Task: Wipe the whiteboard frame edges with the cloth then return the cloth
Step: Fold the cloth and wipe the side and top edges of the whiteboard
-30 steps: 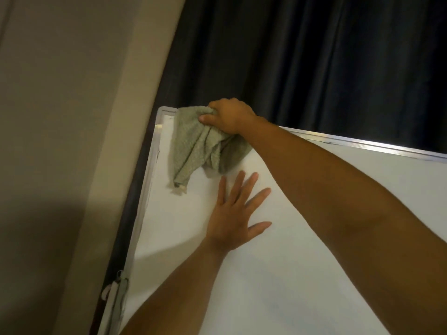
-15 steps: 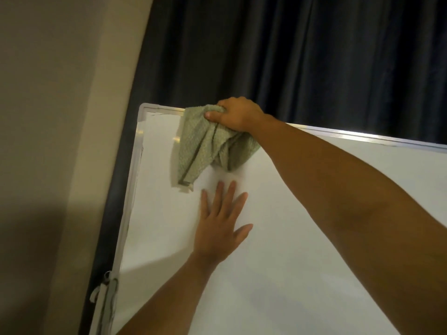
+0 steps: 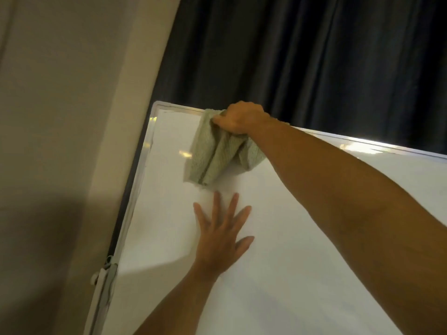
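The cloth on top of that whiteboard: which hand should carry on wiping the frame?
Probably the right hand: it grips the cloth on the top frame edge. The left hand lies flat on the whiteboard, lower down.

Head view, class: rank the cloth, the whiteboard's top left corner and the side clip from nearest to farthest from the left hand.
1. cloth, just above the left hand
2. top left corner, up and leftward
3. side clip, low on the left frame; close to the corner's rank, hard to call

Right hand reaches high, arm outstretched, fingers curled tight in a grip. Left hand lies flat, fingers spread straight.
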Motion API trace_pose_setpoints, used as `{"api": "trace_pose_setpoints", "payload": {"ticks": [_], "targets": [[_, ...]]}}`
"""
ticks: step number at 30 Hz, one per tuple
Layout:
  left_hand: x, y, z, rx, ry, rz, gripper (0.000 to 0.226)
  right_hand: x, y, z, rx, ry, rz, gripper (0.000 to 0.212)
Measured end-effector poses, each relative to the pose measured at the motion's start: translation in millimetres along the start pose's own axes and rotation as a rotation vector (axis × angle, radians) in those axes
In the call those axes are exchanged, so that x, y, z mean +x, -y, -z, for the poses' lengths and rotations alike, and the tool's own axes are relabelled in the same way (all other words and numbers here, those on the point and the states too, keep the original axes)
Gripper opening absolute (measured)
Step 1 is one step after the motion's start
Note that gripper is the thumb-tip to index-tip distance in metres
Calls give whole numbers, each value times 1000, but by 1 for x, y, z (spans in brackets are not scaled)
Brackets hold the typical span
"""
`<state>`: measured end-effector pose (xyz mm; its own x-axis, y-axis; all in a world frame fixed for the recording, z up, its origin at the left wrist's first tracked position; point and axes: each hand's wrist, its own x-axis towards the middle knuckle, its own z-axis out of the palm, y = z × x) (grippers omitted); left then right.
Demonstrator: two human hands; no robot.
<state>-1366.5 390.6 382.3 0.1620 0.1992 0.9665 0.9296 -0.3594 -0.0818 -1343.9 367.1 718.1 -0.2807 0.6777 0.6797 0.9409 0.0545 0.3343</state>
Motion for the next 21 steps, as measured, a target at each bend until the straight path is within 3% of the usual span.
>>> {"api": "trace_pose_setpoints", "payload": {"ticks": [3, 6, 11, 21], "targets": [[-8, 2, -8, 6, 29, 26, 79, -3, 28, -11, -58, -71, -56, 105], [-23, 10, -17, 1, 43, 12, 87, -3, 25, -22, -109, -208, -7, 92], [-26, 15, -22, -13, 35, -32, 89, 3, -3, -29, -69, -271, 61, 71], [-15, -17, -33, -49, 46, -47, 80, -29, -73, -20, -109, -326, 29, 72]]}}
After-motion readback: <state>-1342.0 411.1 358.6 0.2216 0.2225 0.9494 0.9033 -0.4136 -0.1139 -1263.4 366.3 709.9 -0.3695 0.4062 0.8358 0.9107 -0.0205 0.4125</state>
